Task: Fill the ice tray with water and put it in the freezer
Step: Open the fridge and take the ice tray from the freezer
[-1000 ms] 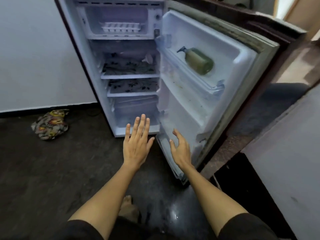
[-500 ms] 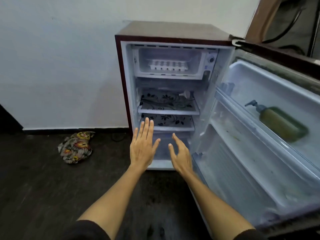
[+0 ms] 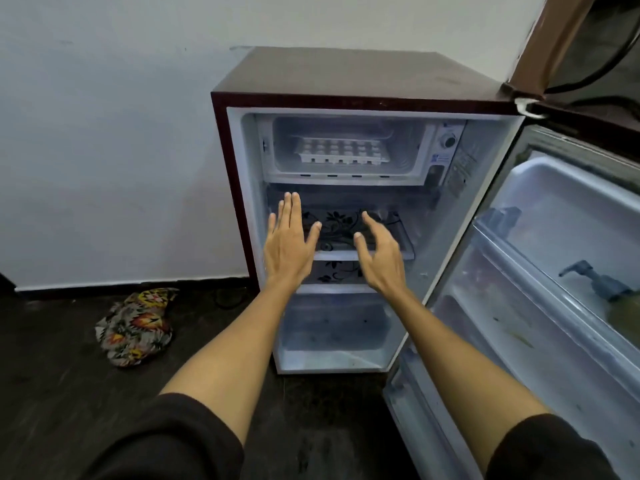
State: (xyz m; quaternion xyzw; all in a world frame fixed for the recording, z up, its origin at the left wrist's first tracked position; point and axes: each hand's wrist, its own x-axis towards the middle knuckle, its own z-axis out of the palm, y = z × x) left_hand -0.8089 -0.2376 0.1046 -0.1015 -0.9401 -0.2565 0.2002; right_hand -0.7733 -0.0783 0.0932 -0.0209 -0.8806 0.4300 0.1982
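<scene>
A small dark-red fridge (image 3: 346,74) stands open against the white wall. In its freezer compartment (image 3: 408,150) at the top lies a white ice tray (image 3: 341,151), flat, with several cells. My left hand (image 3: 289,245) is raised in front of the upper patterned shelf, fingers straight and apart, holding nothing. My right hand (image 3: 379,252) is beside it, fingers slightly curled and spread, also empty. Both hands hang below the freezer compartment and touch nothing.
The fridge door (image 3: 540,306) swings wide open to the right; a green pump bottle (image 3: 609,299) lies in its door rack. Two floral-patterned shelves (image 3: 343,223) and a bottom drawer (image 3: 332,327) sit inside. A crumpled patterned cloth (image 3: 136,327) lies on the dark floor at left.
My view has tilted up and shifted, so the fridge now sits centred. Both hands have risen from near the fridge's bottom to the level of the upper shelf, still empty.
</scene>
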